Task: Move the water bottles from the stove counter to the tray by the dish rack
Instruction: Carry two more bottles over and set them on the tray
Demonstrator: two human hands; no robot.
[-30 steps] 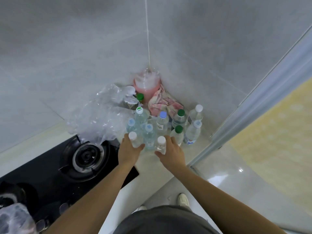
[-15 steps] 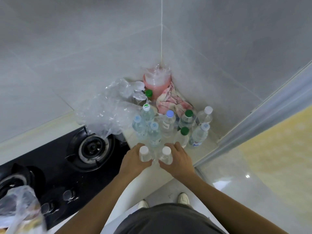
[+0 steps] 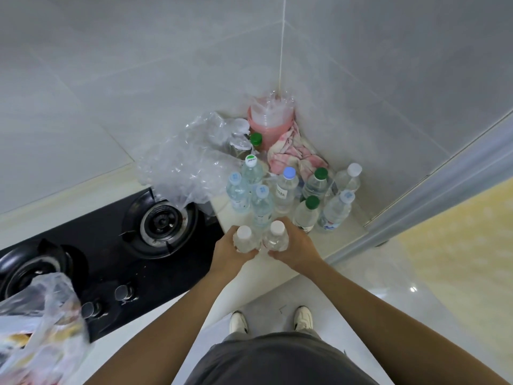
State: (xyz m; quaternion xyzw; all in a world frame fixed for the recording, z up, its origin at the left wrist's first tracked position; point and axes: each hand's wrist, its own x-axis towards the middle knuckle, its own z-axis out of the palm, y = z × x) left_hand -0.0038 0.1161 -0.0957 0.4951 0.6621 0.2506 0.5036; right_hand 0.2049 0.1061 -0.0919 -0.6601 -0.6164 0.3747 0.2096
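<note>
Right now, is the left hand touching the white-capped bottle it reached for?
Touching. The head view shows the left hand wrapped around the left white-capped bottle, fingers pressed against its side.

The pale counter (image 3: 280,270) runs into a tiled corner, with a black stove (image 3: 116,259) set into it on the left. Bottles (image 3: 280,190) stand clustered near the corner, beside crumpled plastic (image 3: 183,168), a pink cloth (image 3: 294,154) and a pink tub (image 3: 270,126). A bag (image 3: 41,323) lies at the stove's near left.
</note>
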